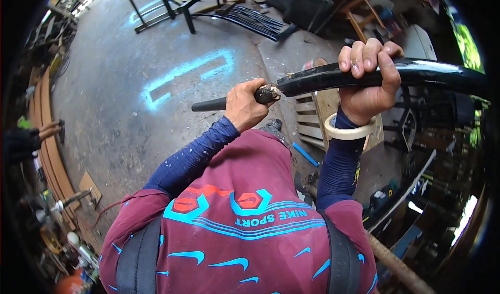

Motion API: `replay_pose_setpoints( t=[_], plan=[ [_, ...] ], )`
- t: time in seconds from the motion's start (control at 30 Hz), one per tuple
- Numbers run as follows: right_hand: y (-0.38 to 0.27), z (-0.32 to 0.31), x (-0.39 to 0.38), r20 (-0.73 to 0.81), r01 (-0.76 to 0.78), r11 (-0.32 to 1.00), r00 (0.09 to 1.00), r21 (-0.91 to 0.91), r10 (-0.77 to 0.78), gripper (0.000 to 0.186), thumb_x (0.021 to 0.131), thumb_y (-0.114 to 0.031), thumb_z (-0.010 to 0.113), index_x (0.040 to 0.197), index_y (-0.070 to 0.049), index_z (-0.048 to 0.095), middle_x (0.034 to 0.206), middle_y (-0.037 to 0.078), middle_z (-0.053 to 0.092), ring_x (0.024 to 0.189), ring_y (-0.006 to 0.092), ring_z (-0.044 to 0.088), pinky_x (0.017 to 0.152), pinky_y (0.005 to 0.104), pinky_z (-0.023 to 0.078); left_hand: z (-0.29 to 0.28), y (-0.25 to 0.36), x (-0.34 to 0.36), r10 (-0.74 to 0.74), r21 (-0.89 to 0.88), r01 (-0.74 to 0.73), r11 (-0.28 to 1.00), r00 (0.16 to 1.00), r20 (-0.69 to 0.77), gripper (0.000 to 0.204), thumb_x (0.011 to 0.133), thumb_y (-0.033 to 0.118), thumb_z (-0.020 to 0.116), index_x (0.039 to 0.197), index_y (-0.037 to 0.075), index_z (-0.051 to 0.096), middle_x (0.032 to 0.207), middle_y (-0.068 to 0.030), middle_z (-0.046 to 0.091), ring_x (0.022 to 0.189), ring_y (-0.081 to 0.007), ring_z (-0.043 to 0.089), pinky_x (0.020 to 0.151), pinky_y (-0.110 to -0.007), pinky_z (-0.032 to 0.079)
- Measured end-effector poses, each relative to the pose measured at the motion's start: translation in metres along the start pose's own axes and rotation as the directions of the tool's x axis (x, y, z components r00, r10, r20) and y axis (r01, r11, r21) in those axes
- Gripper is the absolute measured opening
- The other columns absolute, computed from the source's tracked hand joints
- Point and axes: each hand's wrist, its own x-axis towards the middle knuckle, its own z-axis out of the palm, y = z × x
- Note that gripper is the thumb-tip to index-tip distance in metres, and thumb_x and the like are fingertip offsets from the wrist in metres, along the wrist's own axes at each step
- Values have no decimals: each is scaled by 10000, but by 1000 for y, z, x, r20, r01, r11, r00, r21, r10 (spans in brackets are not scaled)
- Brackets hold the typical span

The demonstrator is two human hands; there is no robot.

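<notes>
Your left hand [246, 104] grips a short black piece [208, 105], splintered end beside a glossy black bar [435, 75]; your right hand [371, 85] clasps that bar. Tape roll [346, 133] rings that wrist.

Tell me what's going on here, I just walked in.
A person's left hand grips a short dark rod with a rough, splintered end. The right hand holds a long, glossy black, curved bar, with a cream, ring-shaped tape roll around that wrist. The pieces' ends lie close together; whether they touch is unclear.
</notes>
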Motion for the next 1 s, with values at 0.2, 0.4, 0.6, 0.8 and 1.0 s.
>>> replay_pose_setpoints(
  t=[0.2,0.4,0.6,0.8,1.0],
  plan=[
    [-80,-39,-76,-96,105,978,988,-178,-123,229,897,-88,578,1107,-110,489,726,52,483,593,168,490,641,383,459,66,16,-4,303,9,-306,952,947,110,188,703,99,757,846,42,649,788,-145,638,798,-378,634,738,-434,492],
    [-138,-79,-144,-269,112,918,936,-380,-225,357,822,-82,640,1117,-121,442,754,75,524,656,202,521,689,413,452,162,32,12,454,-112,-448,887,804,384,245,656,64,705,884,57,616,849,-133,621,870,-366,609,796,-417,464],
    [-199,-134,-151,-273,212,845,884,-490,-380,422,817,-67,638,1191,-110,447,769,80,522,655,197,516,697,417,452,261,84,41,587,-264,-528,807,671,452,225,678,50,690,885,58,600,849,-137,610,876,-367,606,803,-414,459],
    [-243,-173,-143,-284,175,765,858,-620,-427,448,801,-65,620,1212,-100,446,802,86,514,699,204,516,755,440,460,339,127,69,664,-355,-565,745,579,473,243,683,57,676,912,51,593,866,-141,592,904,-358,587,812,-414,448],
    [-250,-207,-106,-240,168,738,878,-654,-413,471,807,-66,606,1249,-66,446,797,74,507,686,186,502,740,415,453,385,139,97,671,-423,-521,742,587,453,199,743,71,672,926,33,605,896,-171,624,913,-379,604,834,-416,454]
  ],
)
